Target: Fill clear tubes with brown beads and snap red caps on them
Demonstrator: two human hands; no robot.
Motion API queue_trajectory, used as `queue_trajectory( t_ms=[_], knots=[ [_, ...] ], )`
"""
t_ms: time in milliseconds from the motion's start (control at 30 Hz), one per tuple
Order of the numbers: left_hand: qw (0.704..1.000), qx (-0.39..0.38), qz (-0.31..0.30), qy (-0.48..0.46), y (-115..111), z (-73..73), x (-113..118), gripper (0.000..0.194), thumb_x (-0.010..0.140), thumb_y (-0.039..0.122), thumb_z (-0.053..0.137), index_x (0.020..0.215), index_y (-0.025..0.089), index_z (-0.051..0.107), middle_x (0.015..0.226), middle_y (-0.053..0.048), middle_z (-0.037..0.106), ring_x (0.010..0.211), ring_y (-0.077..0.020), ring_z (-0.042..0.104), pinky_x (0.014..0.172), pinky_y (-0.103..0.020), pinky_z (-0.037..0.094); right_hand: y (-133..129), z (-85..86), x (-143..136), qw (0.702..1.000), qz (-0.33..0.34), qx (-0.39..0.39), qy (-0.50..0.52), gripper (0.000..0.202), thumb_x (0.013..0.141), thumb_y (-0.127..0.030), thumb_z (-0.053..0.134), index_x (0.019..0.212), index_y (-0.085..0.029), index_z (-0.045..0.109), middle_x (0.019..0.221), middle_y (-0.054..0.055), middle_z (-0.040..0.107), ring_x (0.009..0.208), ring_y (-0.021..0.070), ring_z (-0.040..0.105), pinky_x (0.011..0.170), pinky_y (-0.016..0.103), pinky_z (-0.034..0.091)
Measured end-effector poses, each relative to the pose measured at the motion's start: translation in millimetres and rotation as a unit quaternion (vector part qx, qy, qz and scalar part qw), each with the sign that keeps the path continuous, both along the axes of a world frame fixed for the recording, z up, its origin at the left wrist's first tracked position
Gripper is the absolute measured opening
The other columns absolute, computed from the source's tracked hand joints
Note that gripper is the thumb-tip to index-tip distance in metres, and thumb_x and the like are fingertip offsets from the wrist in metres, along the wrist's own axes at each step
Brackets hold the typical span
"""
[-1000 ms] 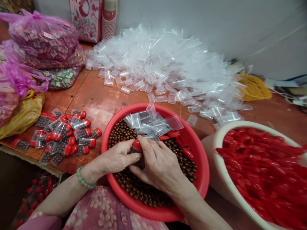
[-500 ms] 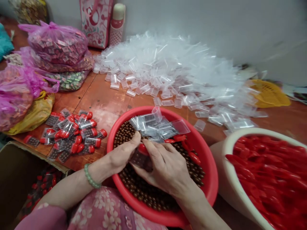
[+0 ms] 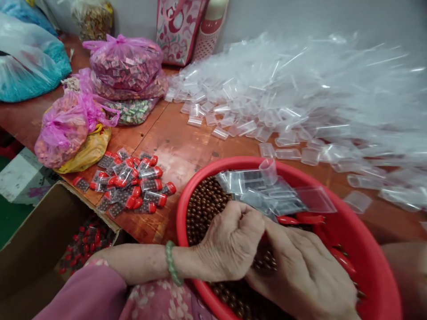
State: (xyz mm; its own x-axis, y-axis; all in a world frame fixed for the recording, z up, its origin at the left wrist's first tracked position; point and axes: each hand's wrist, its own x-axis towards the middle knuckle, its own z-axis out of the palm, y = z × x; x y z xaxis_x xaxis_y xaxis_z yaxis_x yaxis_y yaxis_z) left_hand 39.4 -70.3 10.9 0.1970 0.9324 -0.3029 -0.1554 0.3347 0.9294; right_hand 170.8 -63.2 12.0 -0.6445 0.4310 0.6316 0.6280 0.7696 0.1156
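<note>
My left hand (image 3: 233, 242) is closed, its curled fingers and thumb pressed against my right hand's fingertips. What its fingers hold, if anything, is hidden. My right hand (image 3: 302, 264) curves around a small clear packet of brown balls (image 3: 264, 258), mostly covered by the hands. Both hands are over a red basin (image 3: 187, 213) of loose brown beads (image 3: 205, 204). Flat clear plastic sleeves (image 3: 267, 191) lie on the beads at the basin's far side. Beside them, near my right hand, are several red caps (image 3: 343, 260).
Filled red-capped packets (image 3: 130, 182) are piled on the wooden table (image 3: 176, 146). A cardboard box (image 3: 36, 249) below holds more. A large heap of clear sleeves (image 3: 283, 89) spreads along the wall. Tied pink bags (image 3: 125, 66) stand at the back left, near a patterned bag (image 3: 178, 31).
The view has swung left, so everything sits further right and the tub of red caps is out of frame. My left hand has curled in against my right hand, covering the packet's red top.
</note>
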Motion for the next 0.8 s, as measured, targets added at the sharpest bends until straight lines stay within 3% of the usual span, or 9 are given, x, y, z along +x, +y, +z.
queue_trajectory(
  t_ms=[100, 200, 300, 400, 467, 567, 633, 700, 800],
  knots=[
    [0.998, 0.011, 0.037, 0.048, -0.1, 5.0, -0.3, 0.03, 0.09, 0.045, 0.036, 0.09, 0.02, 0.053, 0.083, -0.009, 0.061, 0.081, -0.0237, 0.058, 0.08, -0.04, 0.049, -3.3, 5.9, -3.1, 1.0, 0.011, -0.012, -0.003, 0.07, 0.087, -0.023, 0.063, 0.143, 0.01, 0.035, 0.086, 0.018, 0.068, 0.074, 0.0236, 0.061, 0.069, 0.037, 0.051],
    [0.997, 0.052, 0.031, 0.057, -2.1, 13.3, -9.9, 0.029, 0.092, 0.039, 0.033, 0.094, 0.019, 0.054, 0.086, -0.008, 0.062, 0.082, -0.0213, 0.059, 0.079, -0.036, 0.05, -10.4, 10.5, -13.4, 1.0, 0.002, -0.028, 0.003, 0.07, 0.088, -0.021, 0.062, 0.142, 0.012, 0.033, 0.087, 0.02, 0.068, 0.079, 0.025, 0.061, 0.071, 0.038, 0.051],
    [0.993, 0.084, 0.018, 0.075, -6.2, 16.1, -31.5, 0.031, 0.095, 0.038, 0.033, 0.1, 0.018, 0.056, 0.086, -0.006, 0.063, 0.08, -0.0177, 0.06, 0.075, -0.031, 0.05, -16.3, 9.3, -24.6, 0.997, -0.002, -0.078, 0.0, 0.065, 0.09, -0.018, 0.059, 0.141, 0.012, 0.032, 0.096, 0.024, 0.068, 0.091, 0.0278, 0.062, 0.077, 0.04, 0.051],
    [0.986, 0.079, 0.018, 0.144, -5.9, 9.3, -67.6, 0.033, 0.096, 0.04, 0.035, 0.107, 0.019, 0.058, 0.066, 0.001, 0.057, 0.056, -0.0126, 0.053, 0.056, -0.025, 0.047, -16.9, 1.9, -27.6, 0.99, -0.006, -0.142, -0.026, 0.054, 0.091, -0.02, 0.058, 0.135, 0.006, 0.042, 0.109, 0.024, 0.067, 0.099, 0.0291, 0.063, 0.082, 0.041, 0.051],
    [0.941, 0.16, 0.1, 0.28, -0.6, 0.1, -99.1, 0.035, 0.097, 0.041, 0.035, 0.109, 0.018, 0.059, 0.074, 0.0, 0.063, 0.061, -0.0133, 0.058, 0.062, -0.026, 0.048, -15.0, -3.5, -24.2, 0.982, -0.032, -0.176, -0.052, 0.045, 0.091, -0.021, 0.057, 0.129, 0.003, 0.049, 0.112, 0.022, 0.068, 0.096, 0.0287, 0.065, 0.081, 0.041, 0.052],
    [0.782, 0.247, 0.169, 0.547, 13.3, -18.8, -148.9, 0.031, 0.093, 0.038, 0.043, 0.108, 0.017, 0.062, 0.087, -0.005, 0.069, 0.077, -0.0192, 0.064, 0.076, -0.033, 0.051, -10.7, -7.0, -14.8, 0.974, -0.067, -0.202, -0.082, 0.032, 0.092, -0.021, 0.055, 0.119, -0.003, 0.059, 0.105, 0.018, 0.071, 0.088, 0.0272, 0.066, 0.078, 0.04, 0.052],
    [0.692, 0.278, 0.17, 0.644, 22.7, -31.5, -176.5, 0.027, 0.091, 0.036, 0.048, 0.101, 0.017, 0.064, 0.092, -0.009, 0.07, 0.086, -0.0249, 0.065, 0.081, -0.04, 0.05, -5.9, -4.1, -8.0, 0.972, -0.082, -0.205, -0.083, 0.027, 0.094, -0.022, 0.053, 0.113, -0.005, 0.062, 0.101, 0.016, 0.071, 0.084, 0.0261, 0.066, 0.076, 0.039, 0.051],
    [0.655, 0.293, 0.142, 0.682, 29.9, -40.6, -193.5, 0.024, 0.089, 0.035, 0.053, 0.101, 0.017, 0.064, 0.099, -0.014, 0.069, 0.101, -0.0312, 0.061, 0.092, -0.049, 0.047, 2.4, 2.6, -2.0, 0.97, -0.096, -0.209, -0.075, 0.025, 0.095, -0.022, 0.051, 0.111, -0.007, 0.062, 0.1, 0.015, 0.071, 0.084, 0.0251, 0.066, 0.077, 0.038, 0.051],
    [0.655, 0.332, 0.147, 0.663, 36.2, -42.1, -192.5, 0.024, 0.086, 0.032, 0.059, 0.103, 0.015, 0.063, 0.111, -0.018, 0.065, 0.12, -0.0349, 0.052, 0.104, -0.056, 0.04, 23.5, 13.3, 2.0, 0.955, -0.149, -0.246, -0.065, 0.023, 0.095, -0.031, 0.053, 0.099, -0.012, 0.063, 0.09, 0.011, 0.071, 0.077, 0.0236, 0.067, 0.07, 0.034, 0.049]
  ],
)
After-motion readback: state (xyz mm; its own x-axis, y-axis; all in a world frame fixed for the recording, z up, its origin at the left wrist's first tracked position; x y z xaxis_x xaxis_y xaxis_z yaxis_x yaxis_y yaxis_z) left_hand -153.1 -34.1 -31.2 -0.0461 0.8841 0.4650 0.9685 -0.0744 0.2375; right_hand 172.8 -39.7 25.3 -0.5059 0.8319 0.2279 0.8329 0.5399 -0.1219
